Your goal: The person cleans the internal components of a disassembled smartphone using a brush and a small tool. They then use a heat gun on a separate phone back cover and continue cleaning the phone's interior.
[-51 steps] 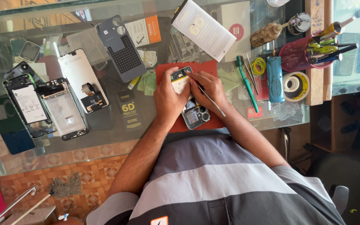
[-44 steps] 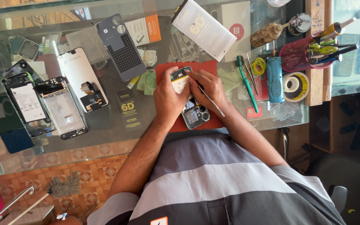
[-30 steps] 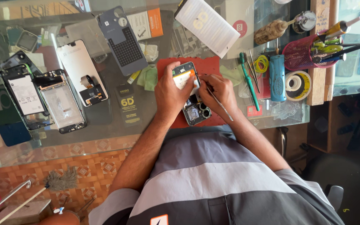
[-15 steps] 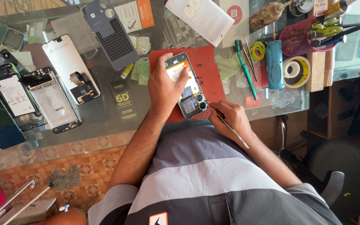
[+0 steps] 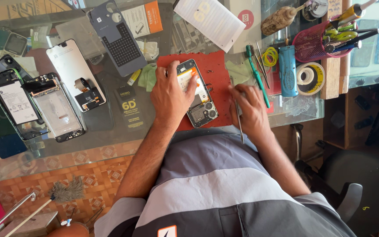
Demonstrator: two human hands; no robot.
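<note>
Here the left hand pins the opened phone, fingers spread; the right hand, at three o'clock, pinches a thin tool. Probably mid-disassembly; next calls for steady prying.

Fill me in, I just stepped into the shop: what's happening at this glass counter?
A person seated at the glass counter is working on an opened smartphone with its back off, lying on a red mat. The left hand rests on the phone's upper part, pinning it down. The right hand sits beside the phone at the mat's edge, holding a thin metal tool. Other dismantled phones and a grey back cover lie to the left; a pink tool basket stands to the right.
</note>
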